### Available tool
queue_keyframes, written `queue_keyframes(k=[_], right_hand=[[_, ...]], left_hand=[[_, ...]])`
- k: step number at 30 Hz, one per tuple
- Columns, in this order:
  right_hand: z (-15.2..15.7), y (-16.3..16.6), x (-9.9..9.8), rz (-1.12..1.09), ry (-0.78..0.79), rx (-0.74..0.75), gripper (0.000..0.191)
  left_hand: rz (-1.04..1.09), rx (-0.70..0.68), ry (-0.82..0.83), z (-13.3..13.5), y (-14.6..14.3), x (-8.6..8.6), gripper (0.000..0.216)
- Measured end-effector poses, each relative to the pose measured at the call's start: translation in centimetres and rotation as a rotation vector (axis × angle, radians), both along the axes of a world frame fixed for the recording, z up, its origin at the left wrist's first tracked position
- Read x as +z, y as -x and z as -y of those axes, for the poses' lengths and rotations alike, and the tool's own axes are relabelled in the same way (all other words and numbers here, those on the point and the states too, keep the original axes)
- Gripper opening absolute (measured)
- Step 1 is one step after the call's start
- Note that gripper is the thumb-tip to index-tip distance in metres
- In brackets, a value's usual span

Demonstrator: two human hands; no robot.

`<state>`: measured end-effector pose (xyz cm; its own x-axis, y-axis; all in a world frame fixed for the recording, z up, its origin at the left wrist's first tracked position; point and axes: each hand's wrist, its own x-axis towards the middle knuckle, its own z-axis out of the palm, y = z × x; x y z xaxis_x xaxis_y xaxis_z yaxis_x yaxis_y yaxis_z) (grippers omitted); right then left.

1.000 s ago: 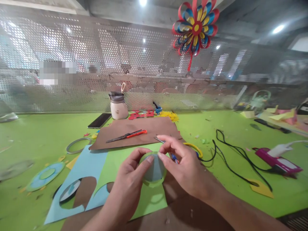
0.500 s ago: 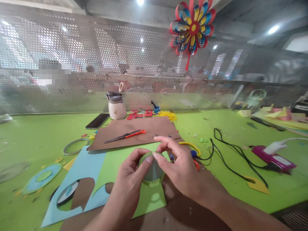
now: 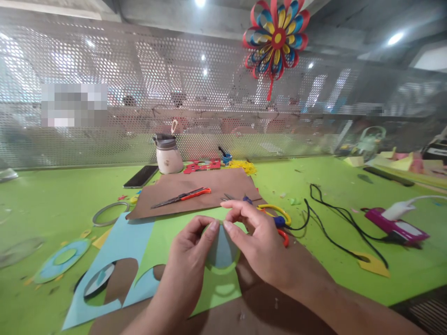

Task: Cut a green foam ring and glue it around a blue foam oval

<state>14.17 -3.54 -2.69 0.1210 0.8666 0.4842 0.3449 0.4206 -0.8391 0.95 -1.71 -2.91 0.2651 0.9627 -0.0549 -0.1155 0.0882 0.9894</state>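
Note:
Both hands meet over the table's near middle and hold a round green paper ring with a blue-grey centre. My left hand pinches its upper left rim with thumb and forefinger. My right hand pinches the upper right rim, its other fingers curled above. The ring hovers over a green paper sheet. Beside that sheet lies a light-blue sheet with round holes cut out.
A brown sheet carries orange-handled scissors. Behind stand a white jug and a phone. Yellow-handled scissors, black cables and a pink device lie right. A tape ring and a blue disc lie left.
The hands and ring stay almost in place; the fingertips have shifted slightly along the ring's top edge. The camera view has drifted a little.

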Motion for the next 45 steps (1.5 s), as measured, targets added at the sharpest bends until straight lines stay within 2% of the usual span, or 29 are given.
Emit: queue_keyframes(k=[4,8,13,17,21,29,35,45], right_hand=[[0.3,0.0,0.2,-0.035,0.094,0.014,0.028],[0.4,-0.3,0.3,-0.193,0.145,0.079,0.029],[0.8,-0.7,1.0,-0.197,0.242,0.039,0.024],[0.7,-0.6,-0.2,-0.229,0.209,0.068,0.024],[0.4,0.1,-1.5,-0.232,0.263,0.134,0.025],[0.3,0.5,-1.6,-0.334,0.366,0.295,0.011],[0.4,0.0,-1.2,-0.345,0.396,0.313,0.013],[0.4,-0.9,-0.1,-0.299,0.421,0.334,0.019]], left_hand=[[0.02,0.026,0.022,0.0,0.0,-0.2,0.02],[0.055,0.037,0.027,-0.1,0.1,-0.3,0.02],[0.125,0.07,0.024,-0.3,0.3,-0.2,0.019],[0.127,0.085,0.003,-0.4,0.5,-0.4,0.019],[0.153,0.092,-0.014,-0.4,0.5,-0.6,0.017],[0.29,0.089,0.059,-0.2,0.2,0.1,0.015],[0.184,-0.002,0.085,-0.6,0.7,0.6,0.017],[0.092,-0.013,0.07,-1.0,0.7,0.4,0.018]])
